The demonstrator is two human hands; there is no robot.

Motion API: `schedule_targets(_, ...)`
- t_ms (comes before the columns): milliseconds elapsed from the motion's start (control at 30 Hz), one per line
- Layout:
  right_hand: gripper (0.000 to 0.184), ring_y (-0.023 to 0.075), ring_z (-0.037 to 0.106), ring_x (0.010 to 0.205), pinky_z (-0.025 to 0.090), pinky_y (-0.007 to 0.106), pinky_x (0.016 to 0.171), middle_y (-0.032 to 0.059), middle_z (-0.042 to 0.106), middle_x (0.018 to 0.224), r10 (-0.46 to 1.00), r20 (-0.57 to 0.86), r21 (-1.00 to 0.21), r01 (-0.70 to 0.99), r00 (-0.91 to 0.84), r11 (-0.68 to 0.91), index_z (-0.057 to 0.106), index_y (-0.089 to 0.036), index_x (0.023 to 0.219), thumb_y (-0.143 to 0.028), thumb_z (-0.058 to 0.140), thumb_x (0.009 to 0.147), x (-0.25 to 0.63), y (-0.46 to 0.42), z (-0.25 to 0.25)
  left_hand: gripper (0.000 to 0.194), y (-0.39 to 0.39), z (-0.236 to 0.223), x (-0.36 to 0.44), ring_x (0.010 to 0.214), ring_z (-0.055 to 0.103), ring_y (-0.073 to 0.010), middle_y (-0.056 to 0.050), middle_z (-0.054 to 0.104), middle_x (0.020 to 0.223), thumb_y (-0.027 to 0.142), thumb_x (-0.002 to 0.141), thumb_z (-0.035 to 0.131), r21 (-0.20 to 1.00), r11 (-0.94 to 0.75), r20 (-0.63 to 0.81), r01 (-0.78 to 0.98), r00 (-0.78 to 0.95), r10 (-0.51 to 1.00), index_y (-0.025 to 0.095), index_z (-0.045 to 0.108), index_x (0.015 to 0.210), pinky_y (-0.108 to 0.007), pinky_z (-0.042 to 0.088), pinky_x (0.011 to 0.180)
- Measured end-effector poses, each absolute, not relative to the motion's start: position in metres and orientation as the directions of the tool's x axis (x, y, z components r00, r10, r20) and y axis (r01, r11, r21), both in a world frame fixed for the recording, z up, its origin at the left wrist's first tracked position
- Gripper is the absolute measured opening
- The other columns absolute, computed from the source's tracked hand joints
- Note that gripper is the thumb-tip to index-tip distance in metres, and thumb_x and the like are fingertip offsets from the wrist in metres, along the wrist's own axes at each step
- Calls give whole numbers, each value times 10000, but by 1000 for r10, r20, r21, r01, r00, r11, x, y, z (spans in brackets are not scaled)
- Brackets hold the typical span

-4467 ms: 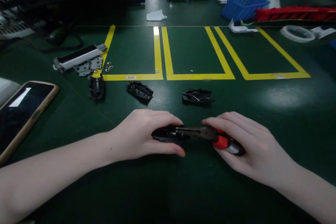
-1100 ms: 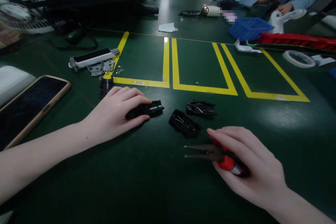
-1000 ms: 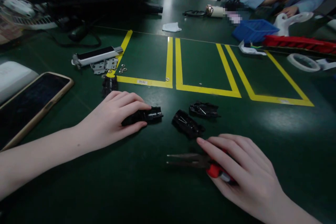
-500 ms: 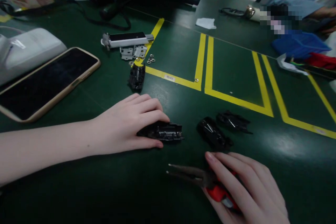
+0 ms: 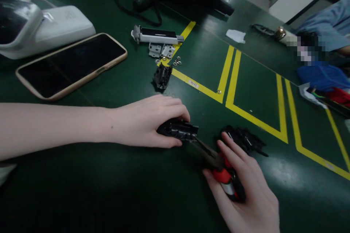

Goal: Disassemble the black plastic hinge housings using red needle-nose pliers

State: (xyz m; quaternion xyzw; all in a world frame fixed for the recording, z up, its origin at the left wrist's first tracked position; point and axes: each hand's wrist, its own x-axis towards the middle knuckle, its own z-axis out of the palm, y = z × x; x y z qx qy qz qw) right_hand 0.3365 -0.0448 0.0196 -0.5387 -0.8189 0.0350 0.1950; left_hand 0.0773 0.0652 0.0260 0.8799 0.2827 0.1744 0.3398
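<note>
My left hand (image 5: 161, 120) grips a black plastic housing part (image 5: 179, 130) on the dark green table, thumb on the near side and fingers over the far side. Red-handled needle-nose pliers (image 5: 218, 164) lie in my right hand (image 5: 246, 182), its fingers and thumb curled round the handles. The pliers' tips reach the right end of the housing; whether they pinch anything there I cannot tell. Just past my right fingertips rest two more black plastic parts (image 5: 250, 140), partly hidden. Another black part (image 5: 163, 76) sits beyond my left hand.
A phone (image 5: 73, 65) and a white device (image 5: 65, 25) lie at the left. Farther back are a white-and-black bar (image 5: 158, 36), metal brackets (image 5: 161, 50) and small rings (image 5: 177, 60). Yellow tape (image 5: 257, 123) marks the table. A person's blue sleeve (image 5: 325, 25) and a blue tray (image 5: 322, 76) appear at right.
My right hand has brought the pliers up and left, so their tips now meet the housing's end. My left hand still grips the housing. The whole view has shifted and tilted.
</note>
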Motion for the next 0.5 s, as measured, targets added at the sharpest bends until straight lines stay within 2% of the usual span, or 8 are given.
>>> schedule_targets(100,456,294,633,1091,524,452,905,100,638,1246,901,300,-313,860,-313,403,548,-215,1324,-298,626,883,337,-45,21,339,66,26,75,877,643,-161,-11,690,1010,293,845,721,745,-573,94,342,797,597,190,577,1133,-251,453,720)
schedule_targets(167,450,277,647,1017,533,433,874,103,646,1168,898,301,-315,855,-321,411,555,-204,1313,-281,634,877,337,-46,22,347,66,25,75,816,648,-165,-10,706,957,347,840,728,732,-594,91,334,816,571,194,580,1114,-261,444,697)
schedule_targets(300,507,284,657,958,538,413,795,120,646,1132,861,321,-261,837,-394,480,538,-188,1337,-304,656,857,338,-48,21,338,65,23,76,759,644,-168,4,714,850,424,827,736,653,-689,127,314,852,508,193,625,1048,-299,417,744)
schedule_targets(500,553,275,644,959,539,394,783,133,615,1146,847,305,-223,832,-435,507,515,-183,1377,-358,655,872,340,-50,19,339,64,22,77,752,659,-164,9,734,853,451,843,713,614,-734,142,290,874,464,195,654,1057,-314,394,729)
